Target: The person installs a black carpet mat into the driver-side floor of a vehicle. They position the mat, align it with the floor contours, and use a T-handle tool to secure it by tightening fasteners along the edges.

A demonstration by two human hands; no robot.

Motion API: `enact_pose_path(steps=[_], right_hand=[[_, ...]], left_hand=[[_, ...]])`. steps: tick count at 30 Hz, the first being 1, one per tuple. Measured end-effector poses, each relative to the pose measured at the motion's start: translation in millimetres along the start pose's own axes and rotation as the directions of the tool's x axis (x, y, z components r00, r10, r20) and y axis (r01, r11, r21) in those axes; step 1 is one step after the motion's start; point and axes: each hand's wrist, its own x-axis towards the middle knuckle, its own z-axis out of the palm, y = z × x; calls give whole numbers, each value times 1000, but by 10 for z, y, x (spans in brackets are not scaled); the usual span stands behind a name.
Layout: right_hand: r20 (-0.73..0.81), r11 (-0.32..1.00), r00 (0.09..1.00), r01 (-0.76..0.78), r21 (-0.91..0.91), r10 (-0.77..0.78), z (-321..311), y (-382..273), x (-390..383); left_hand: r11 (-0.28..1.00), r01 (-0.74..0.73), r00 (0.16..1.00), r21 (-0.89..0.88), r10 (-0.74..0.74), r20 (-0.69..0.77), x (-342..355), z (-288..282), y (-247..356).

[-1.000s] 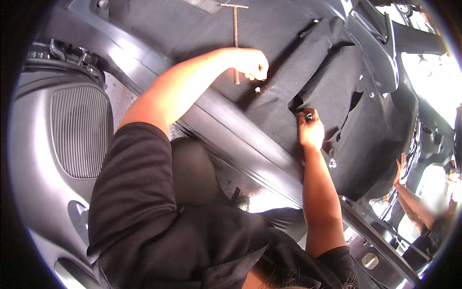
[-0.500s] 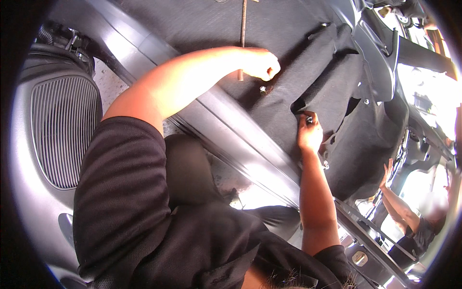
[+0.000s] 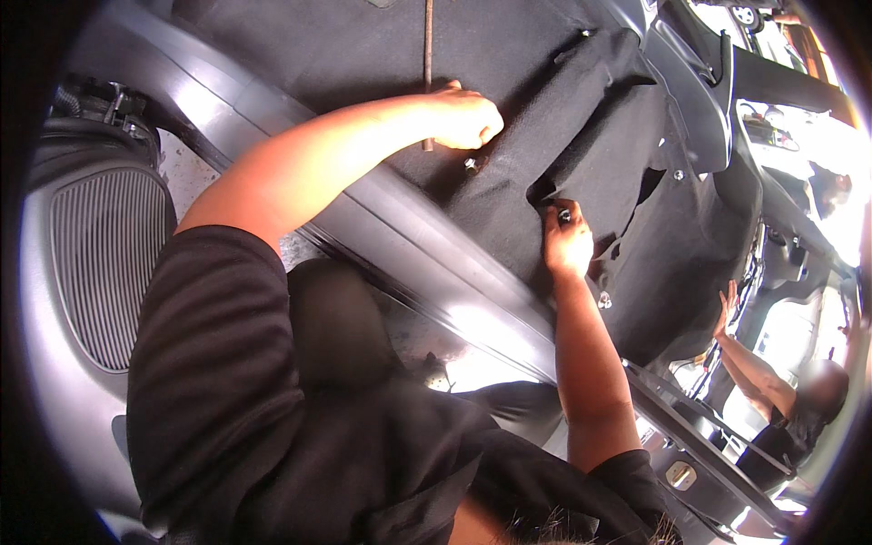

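My left hand (image 3: 461, 120) is curled low over the black carpet (image 3: 490, 227), beside a long rusty metal rod (image 3: 429, 54) that passes under it; whatever its fingers may hold is hidden. A shiny metal fitting (image 3: 470, 163) shows just below that hand. My right hand (image 3: 568, 238) grips a small dark object with a shiny end (image 3: 564, 217), at the edge of a raised fold in the carpet. Another shiny fitting (image 3: 604, 300) lies below and to the right of that hand.
A long grey door sill (image 3: 409, 227) crosses diagonally beneath my arms. A door panel with a ribbed speaker grille (image 3: 100, 268) stands at left. At right, another person (image 3: 772, 409) reaches into the car with raised hands, near pillar trim (image 3: 713, 100) and a metal rail.
The view has shifted a little, so the rod and my right hand appear farther left. My left hand's fingers have changed position slightly beside the rod. The other person's arms have moved slightly.
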Motion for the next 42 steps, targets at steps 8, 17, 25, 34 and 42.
enact_pose_path(steps=[8, 17, 25, 34, 42], right_hand=[[-64, 999, 997, 32, -40, -35, 5, -15, 3], [-22, 999, 999, -34, -37, 34, -24, 0, 18], [0, 998, 999, -32, -54, 32, -24, -26, -2], [26, 998, 998, -63, -27, 63, -72, -51, -1], [43, 998, 998, -55, -4, 55, -72, -37, 8]], left_hand=[[972, -9, 994, 235, 34, -103, -39, -35, 113], [947, 307, 927, 90, -276, -255, -48, -294, -133], [818, 487, 861, -306, -391, 325, -11, -215, -222], [840, 235, 972, -488, -200, 125, -8, -38, -343], [911, 256, 948, -324, -170, 270, -52, -222, -259]])
